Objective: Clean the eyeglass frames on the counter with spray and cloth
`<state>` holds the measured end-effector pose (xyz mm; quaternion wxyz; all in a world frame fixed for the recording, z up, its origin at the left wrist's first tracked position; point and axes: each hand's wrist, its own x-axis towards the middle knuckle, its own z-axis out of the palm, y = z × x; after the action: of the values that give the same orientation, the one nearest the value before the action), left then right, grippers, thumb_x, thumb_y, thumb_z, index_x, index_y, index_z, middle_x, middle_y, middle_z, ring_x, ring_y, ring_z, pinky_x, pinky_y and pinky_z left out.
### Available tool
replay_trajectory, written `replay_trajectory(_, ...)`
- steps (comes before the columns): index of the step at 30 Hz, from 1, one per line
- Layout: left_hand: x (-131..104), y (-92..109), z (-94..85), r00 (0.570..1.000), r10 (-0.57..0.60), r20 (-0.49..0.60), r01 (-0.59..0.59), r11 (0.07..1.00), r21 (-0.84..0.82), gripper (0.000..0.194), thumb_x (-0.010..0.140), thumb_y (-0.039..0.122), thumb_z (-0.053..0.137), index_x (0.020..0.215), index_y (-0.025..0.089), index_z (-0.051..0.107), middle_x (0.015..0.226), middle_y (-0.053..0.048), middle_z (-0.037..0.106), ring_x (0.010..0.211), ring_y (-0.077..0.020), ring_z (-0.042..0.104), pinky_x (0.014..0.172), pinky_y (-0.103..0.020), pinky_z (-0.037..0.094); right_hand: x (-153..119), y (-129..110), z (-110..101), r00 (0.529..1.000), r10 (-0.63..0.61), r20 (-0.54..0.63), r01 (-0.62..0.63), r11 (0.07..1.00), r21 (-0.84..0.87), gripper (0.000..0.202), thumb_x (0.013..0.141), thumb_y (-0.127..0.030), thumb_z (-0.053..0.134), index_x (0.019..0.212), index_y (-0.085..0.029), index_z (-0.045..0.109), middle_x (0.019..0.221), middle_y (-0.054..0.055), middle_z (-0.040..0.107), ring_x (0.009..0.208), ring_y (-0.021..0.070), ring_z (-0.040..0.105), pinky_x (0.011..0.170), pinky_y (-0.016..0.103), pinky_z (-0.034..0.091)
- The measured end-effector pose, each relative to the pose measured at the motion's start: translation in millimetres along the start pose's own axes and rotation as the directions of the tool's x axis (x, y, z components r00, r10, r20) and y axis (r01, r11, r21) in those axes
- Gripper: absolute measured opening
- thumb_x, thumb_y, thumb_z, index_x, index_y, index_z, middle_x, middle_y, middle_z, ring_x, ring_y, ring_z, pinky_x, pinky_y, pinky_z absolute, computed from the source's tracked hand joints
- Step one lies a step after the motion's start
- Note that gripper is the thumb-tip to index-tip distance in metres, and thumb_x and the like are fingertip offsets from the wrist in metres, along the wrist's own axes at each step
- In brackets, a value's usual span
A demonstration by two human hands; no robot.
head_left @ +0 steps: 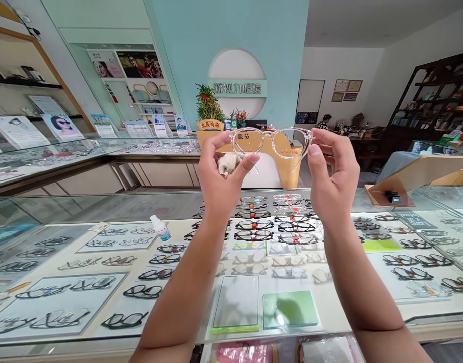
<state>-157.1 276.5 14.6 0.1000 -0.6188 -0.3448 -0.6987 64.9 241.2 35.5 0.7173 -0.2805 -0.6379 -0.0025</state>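
A pair of clear-framed glasses is held up in front of me at eye height, lenses facing the far wall. My left hand pinches its left side and keeps a crumpled whitish cloth tucked in the palm. At the other end, my right hand grips the right hinge and temple between thumb and fingers. The temples point downward and are partly hidden. Printed orange lettering shows through the right lens.
Below my arms stretches a glass display counter with rows of glasses inside. A small white spray bottle stands on the glass at left. A wooden stand is at right. Far back are a yellow reception desk and a person.
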Motion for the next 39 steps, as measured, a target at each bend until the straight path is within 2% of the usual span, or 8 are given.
replay_trajectory(6, -1, -9, 6.1, 1.000, 0.013, 0.013, -0.013, 1.000, 0.003, 0.084, 0.083, 0.083, 0.081, 0.147, 0.032, 0.059, 0.138, -0.014, 0.069, 0.100, -0.0258, 0.072, 0.078, -0.041, 0.065, -1, -1, -1, 0.998, -0.062, -0.016, 0.061, 0.997, -0.049, 0.032, 0.110, -0.047, 0.057, 0.135, -0.035, 0.073, 0.129, 0.010, 0.071, 0.119, 0.0296, 0.071, 0.099, 0.052, 0.061)
replay_trajectory(9, -1, -10, 7.2, 1.000, 0.006, 0.000, -0.006, 1.000, -0.021, 0.086, 0.083, 0.081, 0.083, 0.150, 0.034, 0.058, 0.143, -0.014, 0.067, 0.099, -0.0262, 0.073, 0.081, -0.045, 0.066, -1, -3, 1, 0.994, -0.099, -0.046, 0.095, 0.991, -0.089, 0.033, 0.110, -0.046, 0.055, 0.135, -0.035, 0.073, 0.129, 0.010, 0.072, 0.120, 0.0309, 0.072, 0.097, 0.054, 0.063)
replay_trajectory(14, -1, -15, 11.5, 0.999, 0.046, -0.010, -0.046, 0.999, 0.002, 0.087, 0.087, 0.078, 0.082, 0.156, 0.036, 0.051, 0.149, -0.015, 0.065, 0.105, -0.0274, 0.073, 0.087, -0.046, 0.065, -4, -7, 3, 0.981, -0.167, -0.099, 0.163, 0.985, -0.052, 0.028, 0.109, -0.037, 0.060, 0.134, -0.036, 0.074, 0.135, 0.009, 0.072, 0.126, 0.0340, 0.069, 0.098, 0.057, 0.063)
replay_trajectory(18, -2, -16, 14.5, 0.998, 0.056, -0.033, -0.056, 0.998, 0.000, 0.092, 0.085, 0.076, 0.085, 0.158, 0.036, 0.047, 0.147, -0.015, 0.066, 0.108, -0.0286, 0.072, 0.090, -0.048, 0.064, -5, -5, 3, 0.989, -0.132, -0.069, 0.126, 0.988, -0.089, 0.030, 0.110, -0.039, 0.059, 0.138, -0.039, 0.070, 0.141, 0.010, 0.068, 0.133, 0.0355, 0.065, 0.103, 0.057, 0.062)
replay_trajectory(23, -5, -6, 13.6, 0.992, 0.100, -0.074, -0.097, 0.995, 0.038, 0.091, 0.085, 0.075, 0.086, 0.158, 0.036, 0.047, 0.152, -0.015, 0.062, 0.120, -0.0328, 0.071, 0.093, -0.048, 0.063, -1, 9, 6, 0.992, -0.056, -0.116, 0.061, 0.997, 0.043, 0.029, 0.112, -0.049, 0.054, 0.128, -0.032, 0.072, 0.125, 0.010, 0.071, 0.121, 0.0296, 0.072, 0.101, 0.053, 0.062)
replay_trajectory(30, -8, 0, 10.9, 0.985, 0.158, -0.075, -0.151, 0.984, 0.097, 0.094, 0.083, 0.081, 0.083, 0.158, 0.038, 0.046, 0.158, -0.014, 0.059, 0.113, -0.0316, 0.071, 0.086, -0.046, 0.061, 5, 20, 5, 0.995, 0.040, -0.094, -0.028, 0.991, 0.133, 0.033, 0.110, -0.058, 0.057, 0.123, -0.031, 0.072, 0.118, 0.009, 0.074, 0.116, 0.0279, 0.074, 0.100, 0.051, 0.063)
replay_trajectory(39, -9, 5, 11.9, 0.985, 0.153, -0.073, -0.143, 0.981, 0.131, 0.093, 0.085, 0.079, 0.083, 0.160, 0.037, 0.046, 0.153, -0.014, 0.061, 0.113, -0.0308, 0.072, 0.083, -0.044, 0.061, 8, 41, 2, 1.000, 0.021, -0.015, -0.018, 0.988, 0.153, 0.038, 0.112, -0.060, 0.052, 0.133, -0.034, 0.069, 0.120, 0.009, 0.073, 0.111, 0.0262, 0.076, 0.090, 0.046, 0.067)
